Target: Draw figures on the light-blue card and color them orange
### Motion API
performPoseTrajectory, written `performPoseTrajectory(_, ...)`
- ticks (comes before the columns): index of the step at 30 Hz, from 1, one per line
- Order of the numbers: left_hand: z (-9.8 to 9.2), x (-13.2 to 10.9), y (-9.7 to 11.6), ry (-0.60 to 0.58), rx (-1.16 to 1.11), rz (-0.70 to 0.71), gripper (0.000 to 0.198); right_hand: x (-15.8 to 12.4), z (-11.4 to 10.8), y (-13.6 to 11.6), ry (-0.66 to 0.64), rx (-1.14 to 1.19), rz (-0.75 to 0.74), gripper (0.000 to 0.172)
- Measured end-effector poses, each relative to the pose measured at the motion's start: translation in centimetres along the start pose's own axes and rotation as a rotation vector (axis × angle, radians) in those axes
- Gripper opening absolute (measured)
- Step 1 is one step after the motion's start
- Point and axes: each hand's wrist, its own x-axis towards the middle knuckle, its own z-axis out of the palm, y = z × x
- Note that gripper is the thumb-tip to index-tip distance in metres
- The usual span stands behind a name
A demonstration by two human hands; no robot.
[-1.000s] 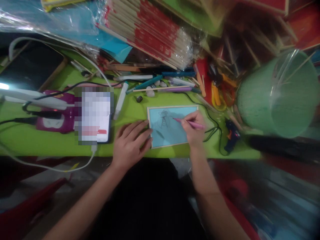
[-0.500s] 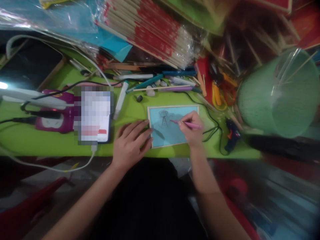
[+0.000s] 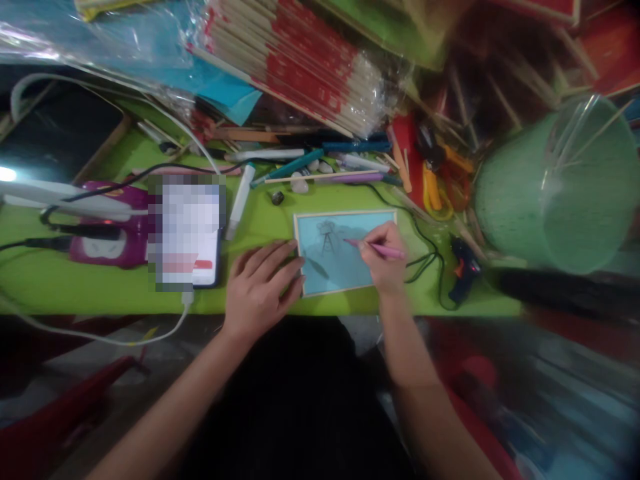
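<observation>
A light blue card with a thin pale frame (image 3: 345,273) lies on the green table (image 3: 270,223). Dark lines on its left half form a small drawing (image 3: 327,239) of a tower-like shape with a rounded top. My right hand (image 3: 387,257) is closed around a pink pen (image 3: 383,250), its tip at the card's surface just right of the drawing. My left hand (image 3: 263,280) rests flat with fingers stretched out, the fingertips at the card's left edge.
A phone (image 3: 193,233) on a white cable lies left, beside a purple power socket (image 3: 107,227). Pens and sticks (image 3: 300,157) crowd behind the card. At right are a glue gun (image 3: 464,270) with its black cord, yellow-handled scissors (image 3: 434,193) and a green bucket (image 3: 550,193).
The pen tip has shifted slightly to the right across the card with my right hand. My left hand stays at the card's left edge.
</observation>
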Motion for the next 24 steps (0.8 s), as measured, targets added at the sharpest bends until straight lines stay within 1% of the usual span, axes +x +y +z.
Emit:
performPoseTrajectory(8, -0.01, 0.01, -0.02, 0.005, 0.001, 0.004, 0.03, -0.18, -0.02, 0.3, 0.112, -0.02, -0.037, 0.017)
performPoseTrajectory(10, -0.01, 0.01, 0.0, 0.001, 0.003, 0.003, 0.029, -0.29, -0.08, 0.34, 0.09, 0.001, -0.023, 0.016)
performPoseTrajectory(14, 0.01, 0.01, 0.03, 0.0, 0.002, 0.001, 0.029, -0.52, -0.24, 0.36, -0.023, 0.084, 0.024, 0.015)
performPoseTrajectory(16, 0.02, 0.0, 0.03, -0.006, -0.004, -0.003, 0.03, -0.57, -0.28, 0.28, -0.055, 0.098, 0.032, 0.016)
performPoseTrajectory(24, -0.03, -0.02, 0.04, -0.012, -0.01, -0.02, 0.03, -0.57, -0.26, -0.15, -0.089, 0.026, 0.054, 0.017)
